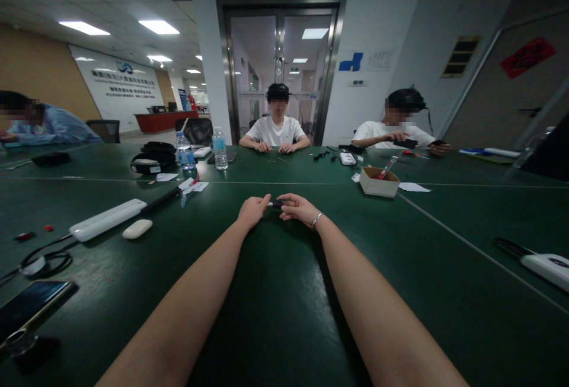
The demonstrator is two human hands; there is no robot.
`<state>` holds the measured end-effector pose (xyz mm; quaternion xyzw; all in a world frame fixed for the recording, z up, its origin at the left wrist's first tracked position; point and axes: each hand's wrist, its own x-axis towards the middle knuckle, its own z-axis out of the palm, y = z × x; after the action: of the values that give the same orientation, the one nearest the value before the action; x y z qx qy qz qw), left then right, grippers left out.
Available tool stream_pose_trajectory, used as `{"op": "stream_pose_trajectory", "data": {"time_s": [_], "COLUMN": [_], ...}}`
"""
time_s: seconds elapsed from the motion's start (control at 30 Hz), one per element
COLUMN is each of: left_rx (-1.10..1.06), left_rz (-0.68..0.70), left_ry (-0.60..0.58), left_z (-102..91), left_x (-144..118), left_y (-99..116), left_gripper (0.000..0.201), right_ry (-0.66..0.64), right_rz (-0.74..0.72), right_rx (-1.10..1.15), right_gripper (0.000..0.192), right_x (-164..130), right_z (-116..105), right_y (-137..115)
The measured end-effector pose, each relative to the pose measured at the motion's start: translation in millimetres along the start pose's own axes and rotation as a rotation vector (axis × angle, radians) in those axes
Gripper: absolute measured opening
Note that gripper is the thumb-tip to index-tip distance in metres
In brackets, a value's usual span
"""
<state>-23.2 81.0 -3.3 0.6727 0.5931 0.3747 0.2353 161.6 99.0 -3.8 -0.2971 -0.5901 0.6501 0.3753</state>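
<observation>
Both my arms stretch forward over the dark green table. My left hand and my right hand meet at the table's middle and pinch a small dark object between their fingertips. The object is mostly hidden by the fingers; only a short dark piece with a pale end shows. A thin bracelet sits on my right wrist.
A white power strip, a white oval case, cables and a phone lie at the left. Two water bottles stand further back. A small cardboard box sits at the right. Three other people sit around the table.
</observation>
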Motion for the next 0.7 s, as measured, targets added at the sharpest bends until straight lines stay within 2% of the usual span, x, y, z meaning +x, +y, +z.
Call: {"op": "stream_pose_trajectory", "data": {"time_s": [0.2,0.37,0.6,0.7], "left_rx": [-0.059,-0.085,-0.213,-0.260], "left_rz": [0.022,0.112,0.182,0.230], "left_ry": [0.023,0.048,0.031,0.035], "left_z": [2.6,6.4,11.1,11.0], "left_x": [1.2,4.8,9.0,7.4], "left_y": [-3.6,-9.2,-14.0,-10.3], "left_gripper": [0.056,0.048,0.031,0.024], "right_ry": [0.022,0.125,0.171,0.192], "right_rz": [0.013,0.056,0.089,0.099], "right_rx": [0.003,0.027,0.074,0.074], "right_gripper": [0.028,0.017,0.003,0.008], "right_x": [-0.1,-0.5,-0.6,0.0], "right_z": [1.9,5.1,7.0,7.3], "right_y": [-1.4,-4.2,-6.7,-6.8]}}
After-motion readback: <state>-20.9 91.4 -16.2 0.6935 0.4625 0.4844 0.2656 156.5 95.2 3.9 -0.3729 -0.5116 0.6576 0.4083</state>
